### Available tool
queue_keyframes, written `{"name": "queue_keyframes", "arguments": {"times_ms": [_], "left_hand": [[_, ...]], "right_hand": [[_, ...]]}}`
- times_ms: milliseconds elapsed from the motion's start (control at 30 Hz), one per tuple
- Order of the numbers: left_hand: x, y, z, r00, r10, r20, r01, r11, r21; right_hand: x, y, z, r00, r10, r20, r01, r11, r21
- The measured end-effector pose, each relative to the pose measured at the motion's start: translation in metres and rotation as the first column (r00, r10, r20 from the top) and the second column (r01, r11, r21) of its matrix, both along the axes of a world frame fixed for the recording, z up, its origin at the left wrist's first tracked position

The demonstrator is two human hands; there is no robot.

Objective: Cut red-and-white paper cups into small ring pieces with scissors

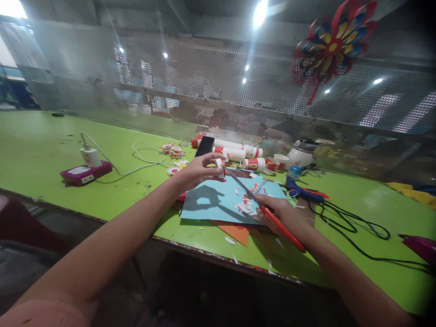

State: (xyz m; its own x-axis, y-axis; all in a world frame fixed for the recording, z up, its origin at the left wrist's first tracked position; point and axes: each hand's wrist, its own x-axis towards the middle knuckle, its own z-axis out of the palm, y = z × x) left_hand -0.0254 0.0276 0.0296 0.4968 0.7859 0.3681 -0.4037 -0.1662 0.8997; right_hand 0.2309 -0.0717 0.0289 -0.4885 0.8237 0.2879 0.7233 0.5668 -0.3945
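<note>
My left hand (201, 170) pinches a small white and red piece of paper cup (220, 168) above a light blue sheet (204, 209). In my right hand (281, 210) is a pair of scissors (284, 229) with red handles, its blades pointing up and left toward the cup piece. The blade tips lie at or just beside the piece's right edge; whether they touch it I cannot tell. Beneath the scissors, white and red paper scraps (245, 205) lie on the blue sheet. An orange sheet (235, 232) sticks out from under it.
Stacked paper cups (231, 153), a phone (205, 146) and a white jug (299, 154) stand along the back of the green table (136, 200). To the right lies a blue glue gun (304, 191) with a black cable. A purple power strip (86, 173) holds a white charger (90, 156) at left.
</note>
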Motion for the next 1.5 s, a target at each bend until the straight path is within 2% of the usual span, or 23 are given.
{"name": "queue_keyframes", "arguments": {"times_ms": [967, 1300, 1500], "left_hand": [[0.003, -0.001, -0.002, 1.000, 0.012, 0.023, -0.012, 1.000, 0.003], [-0.001, 0.004, -0.001, 1.000, 0.008, -0.025, -0.008, 1.000, -0.009], [-0.008, 0.002, 0.005, 0.993, -0.078, -0.087, 0.075, 0.997, -0.030]], "right_hand": [[-0.003, -0.002, -0.009, 1.000, -0.008, 0.025, 0.006, 0.996, 0.086], [-0.004, -0.004, -0.003, 0.997, -0.079, 0.021, 0.078, 0.996, 0.045], [-0.002, -0.001, -0.001, 0.990, -0.136, -0.031, 0.136, 0.991, -0.004]]}}
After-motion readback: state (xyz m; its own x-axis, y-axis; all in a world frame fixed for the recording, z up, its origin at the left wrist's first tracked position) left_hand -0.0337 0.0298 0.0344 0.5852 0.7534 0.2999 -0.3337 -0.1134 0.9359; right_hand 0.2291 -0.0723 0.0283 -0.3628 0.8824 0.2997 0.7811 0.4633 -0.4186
